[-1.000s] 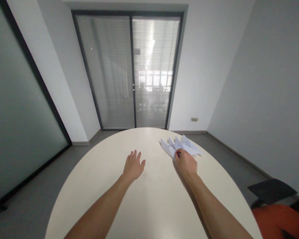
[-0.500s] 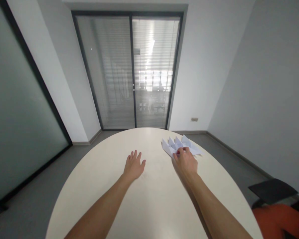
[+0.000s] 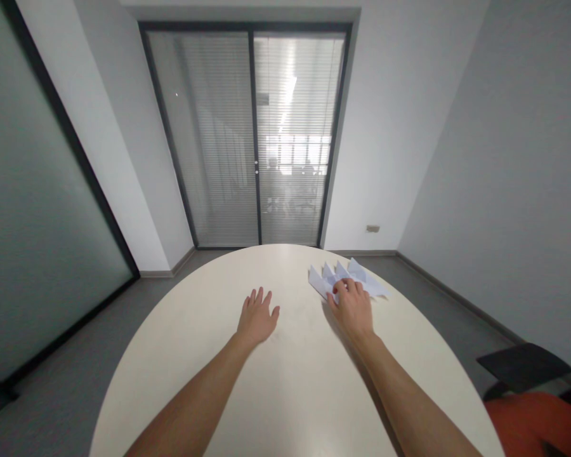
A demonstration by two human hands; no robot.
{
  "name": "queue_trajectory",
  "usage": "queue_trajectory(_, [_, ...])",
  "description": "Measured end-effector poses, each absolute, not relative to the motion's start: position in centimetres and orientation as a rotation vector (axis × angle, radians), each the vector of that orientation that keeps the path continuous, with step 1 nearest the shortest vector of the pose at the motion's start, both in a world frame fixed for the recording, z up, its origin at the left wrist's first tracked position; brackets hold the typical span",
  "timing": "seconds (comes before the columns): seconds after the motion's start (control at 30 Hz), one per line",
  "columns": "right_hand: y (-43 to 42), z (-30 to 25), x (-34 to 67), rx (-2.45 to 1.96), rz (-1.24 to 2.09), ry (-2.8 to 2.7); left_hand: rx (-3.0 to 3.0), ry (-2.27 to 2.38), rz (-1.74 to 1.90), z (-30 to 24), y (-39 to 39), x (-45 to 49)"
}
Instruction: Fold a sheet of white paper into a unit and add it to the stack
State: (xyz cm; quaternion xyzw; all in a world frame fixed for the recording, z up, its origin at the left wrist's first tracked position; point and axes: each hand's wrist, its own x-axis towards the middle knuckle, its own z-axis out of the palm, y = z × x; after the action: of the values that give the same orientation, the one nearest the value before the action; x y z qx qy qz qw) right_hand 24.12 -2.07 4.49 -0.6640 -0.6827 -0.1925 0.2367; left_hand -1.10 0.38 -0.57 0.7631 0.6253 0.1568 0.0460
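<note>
My left hand [image 3: 257, 316] lies flat on the round cream table [image 3: 285, 381], fingers stretched out, holding nothing. My right hand [image 3: 351, 306] rests on the near edge of a pile of folded white paper pieces [image 3: 356, 277] at the table's far right. Its fingers lie spread over the paper, pressing it down rather than pinching it. The near part of the pile is hidden under that hand.
Glass sliding doors with blinds [image 3: 252, 133] stand beyond the table. A frosted glass wall [image 3: 33, 222] runs along the left. A black chair part [image 3: 523, 365] and something orange [image 3: 537, 422] sit at the lower right, off the table's edge.
My right hand went from a closed pinch at the paper's near edge to fingers laid out flat on the pile, sliding slightly forward. My left hand stayed put.
</note>
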Motion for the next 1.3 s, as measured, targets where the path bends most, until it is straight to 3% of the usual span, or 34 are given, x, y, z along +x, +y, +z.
queue_trajectory(0.2, [-2.3,2.4,21.7,-1.323,-0.115,-2.204,2.428,1.714,0.447,-0.4,0.0,-1.2])
queue_trajectory(0.43, [-2.5,1.2,20.7,-1.447,0.211,-2.41,2.521,1.491,0.415,0.3,-0.4,-1.4])
queue_trajectory(0.7, [-2.3,1.3,20.8,-1.461,0.266,-2.411,2.538,1.461,0.404,0.5,-0.6,-1.5])
queue_trajectory(1.3, [-2.3,2.1,20.8,-1.319,0.061,-2.311,2.52,1.465,0.458,0.7,-0.6,-1.4])
